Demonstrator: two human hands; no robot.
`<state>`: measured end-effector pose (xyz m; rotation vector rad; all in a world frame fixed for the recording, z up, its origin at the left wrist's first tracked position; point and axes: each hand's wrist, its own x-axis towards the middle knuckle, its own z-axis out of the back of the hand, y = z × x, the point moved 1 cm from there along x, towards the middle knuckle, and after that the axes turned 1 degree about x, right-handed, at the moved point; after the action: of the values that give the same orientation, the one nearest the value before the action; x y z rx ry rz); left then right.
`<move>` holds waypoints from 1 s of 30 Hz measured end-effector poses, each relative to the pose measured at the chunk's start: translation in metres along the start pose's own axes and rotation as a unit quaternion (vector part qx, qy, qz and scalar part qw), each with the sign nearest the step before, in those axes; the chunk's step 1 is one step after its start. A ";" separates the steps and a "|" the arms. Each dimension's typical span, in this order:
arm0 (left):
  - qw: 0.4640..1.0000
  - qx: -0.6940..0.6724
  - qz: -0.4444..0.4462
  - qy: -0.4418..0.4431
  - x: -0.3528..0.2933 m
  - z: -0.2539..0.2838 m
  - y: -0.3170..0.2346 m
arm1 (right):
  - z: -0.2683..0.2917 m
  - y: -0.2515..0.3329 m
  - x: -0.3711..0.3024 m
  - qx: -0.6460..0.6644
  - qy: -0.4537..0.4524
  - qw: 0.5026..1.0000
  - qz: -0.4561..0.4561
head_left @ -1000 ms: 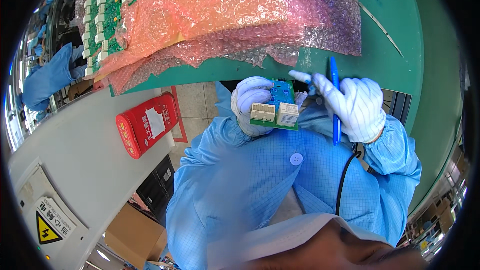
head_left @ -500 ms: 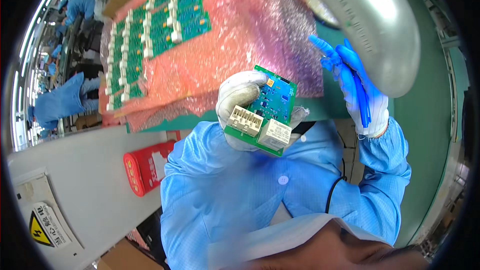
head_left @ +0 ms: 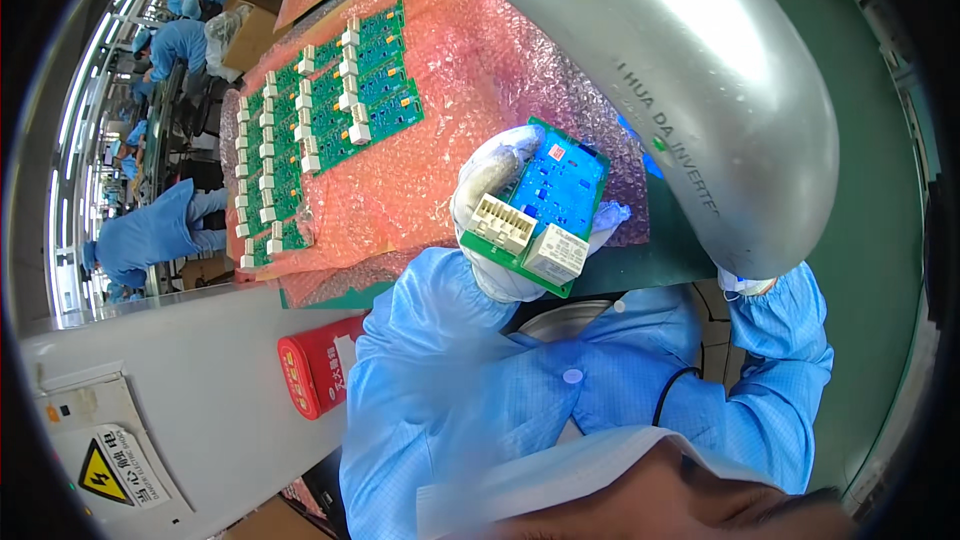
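My left hand [head_left: 490,180], in a white glove, is closed round the left edge of a green circuit board [head_left: 556,190]. The board is tilted, with a cream connector [head_left: 502,223] and a white box-shaped component [head_left: 557,253] along its near edge. Bluish light falls on its upper part. Most of my right hand [head_left: 745,283] is hidden behind the big silver lamp head [head_left: 740,90]; only the glove near the wrist and a blue-lit tip past the lamp's left side show. Its fingers, and anything in them, are out of sight.
Rows of similar circuit boards [head_left: 330,105] lie on pink bubble wrap [head_left: 440,140] at the far left. A red tin [head_left: 318,370] stands by a grey cabinet [head_left: 220,360] at the left. Co-workers in blue [head_left: 150,230] are beyond. Green table surface [head_left: 870,190] runs along the right.
The view has shifted, and the lamp head now covers my right hand, which showed a blue pen-like tool before. The circuit board stays in my left hand, now more brightly lit in blue.
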<state>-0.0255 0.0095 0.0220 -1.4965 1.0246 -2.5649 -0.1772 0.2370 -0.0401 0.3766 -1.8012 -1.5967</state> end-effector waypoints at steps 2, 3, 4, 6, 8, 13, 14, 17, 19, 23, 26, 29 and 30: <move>0.999 0.012 -0.001 0.034 0.005 0.003 -0.001 | -0.009 0.004 0.006 0.235 -0.020 0.970 -0.062; 0.999 0.018 -0.003 0.051 0.007 0.005 -0.001 | 0.001 0.002 -0.002 0.230 -0.013 0.971 -0.064; 0.998 0.022 -0.005 0.066 0.009 0.007 -0.002 | 0.002 0.003 -0.003 0.224 -0.005 0.972 -0.066; 0.996 0.027 -0.007 0.086 0.010 0.001 -0.004 | -0.020 -0.016 0.057 0.217 0.007 0.974 -0.070; 0.946 -0.237 0.214 -0.056 0.009 -0.005 -0.001 | -0.004 -0.005 0.004 0.211 0.030 0.974 -0.076; 0.728 -0.561 0.393 -0.036 0.018 -0.012 0.022 | 0.002 -0.004 0.004 0.187 0.060 0.978 -0.076; 0.666 -0.616 0.420 -0.008 0.019 -0.013 0.023 | 0.006 -0.001 -0.001 0.182 0.066 0.978 -0.076; 0.569 -0.671 0.474 0.020 0.023 -0.014 0.022 | 0.003 -0.002 -0.006 0.172 0.083 0.979 -0.077; 0.537 -0.677 0.503 0.020 0.023 -0.015 0.022 | 0.005 -0.003 -0.009 0.164 0.095 0.979 -0.079; 0.496 -0.699 0.515 0.024 0.023 -0.017 0.023 | -0.009 0.000 -0.006 0.147 0.115 0.979 -0.082; 0.486 -0.694 0.531 0.027 0.021 -0.018 0.025 | -0.010 0.000 -0.008 0.135 0.133 0.978 -0.085; 0.481 -0.692 0.537 0.032 0.020 -0.019 0.024 | -0.010 0.000 -0.010 0.122 0.152 0.977 -0.087; 0.478 -0.693 0.539 0.032 0.020 -0.019 0.024 | -0.007 0.001 -0.015 0.117 0.158 0.976 -0.088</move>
<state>-0.0587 -0.0055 0.0187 -0.0767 2.8930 -0.5298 -0.1617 0.2412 -0.0440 0.8715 -1.7457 -1.3476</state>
